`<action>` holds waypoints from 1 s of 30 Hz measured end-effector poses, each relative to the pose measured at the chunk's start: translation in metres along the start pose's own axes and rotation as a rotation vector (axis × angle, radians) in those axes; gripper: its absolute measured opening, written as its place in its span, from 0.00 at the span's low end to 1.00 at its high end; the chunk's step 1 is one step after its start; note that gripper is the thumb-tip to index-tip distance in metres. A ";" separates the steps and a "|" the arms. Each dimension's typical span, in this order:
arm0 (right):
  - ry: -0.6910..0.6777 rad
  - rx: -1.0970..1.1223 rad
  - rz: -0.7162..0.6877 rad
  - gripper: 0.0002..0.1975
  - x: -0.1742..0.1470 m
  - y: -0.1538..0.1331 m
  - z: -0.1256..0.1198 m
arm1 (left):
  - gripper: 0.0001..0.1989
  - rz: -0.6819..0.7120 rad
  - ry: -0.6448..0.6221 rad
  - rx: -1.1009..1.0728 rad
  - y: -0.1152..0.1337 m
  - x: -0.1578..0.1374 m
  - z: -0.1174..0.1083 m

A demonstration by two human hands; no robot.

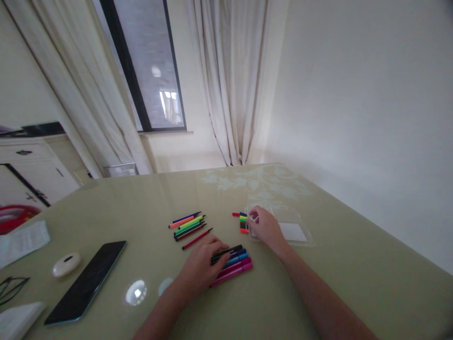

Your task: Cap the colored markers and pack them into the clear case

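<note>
My left hand (205, 260) has its thumb and fingers closed around a black marker (235, 248), at the top of a group of capped markers. Below it lie a blue marker (239, 258) and a pink marker (244, 268), side by side. My right hand (264, 226) is pinched at the left end of a clear plastic case (307, 236); what its fingertips hold is hidden. Several coloured marker caps (243, 224) lie left of those fingertips. Beyond my left hand, several uncapped markers (187, 227) rest in a loose fan, a red marker (197, 239) nearest.
On the left of the table (152, 198) lie a black phone (88, 281), a white oval object (66, 264), a folded pale cloth (24, 242) and thin black glasses (12, 288). A wall (371, 118) runs along the right edge; curtains (233, 85) hang behind.
</note>
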State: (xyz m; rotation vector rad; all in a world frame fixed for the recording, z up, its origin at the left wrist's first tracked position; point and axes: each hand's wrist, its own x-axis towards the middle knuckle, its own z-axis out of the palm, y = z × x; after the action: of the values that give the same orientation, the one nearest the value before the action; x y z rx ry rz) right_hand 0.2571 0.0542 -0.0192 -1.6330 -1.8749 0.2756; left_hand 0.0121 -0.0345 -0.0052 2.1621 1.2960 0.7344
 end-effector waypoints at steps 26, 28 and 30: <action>-0.039 -0.408 0.292 0.09 0.005 0.026 -0.037 | 0.24 0.044 -0.073 0.110 0.016 -0.005 0.011; -0.050 -0.412 0.300 0.12 0.006 0.028 -0.039 | 0.24 0.041 -0.073 0.107 0.016 -0.005 0.011; -0.037 -0.400 0.262 0.13 0.007 0.027 -0.039 | 0.25 0.042 -0.073 0.104 0.016 -0.005 0.011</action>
State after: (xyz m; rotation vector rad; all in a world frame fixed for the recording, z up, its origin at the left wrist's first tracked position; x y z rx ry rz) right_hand 0.3014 0.0575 -0.0015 -2.1598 -1.8241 0.0368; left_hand 0.0272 -0.0474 -0.0034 2.2835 1.2801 0.6102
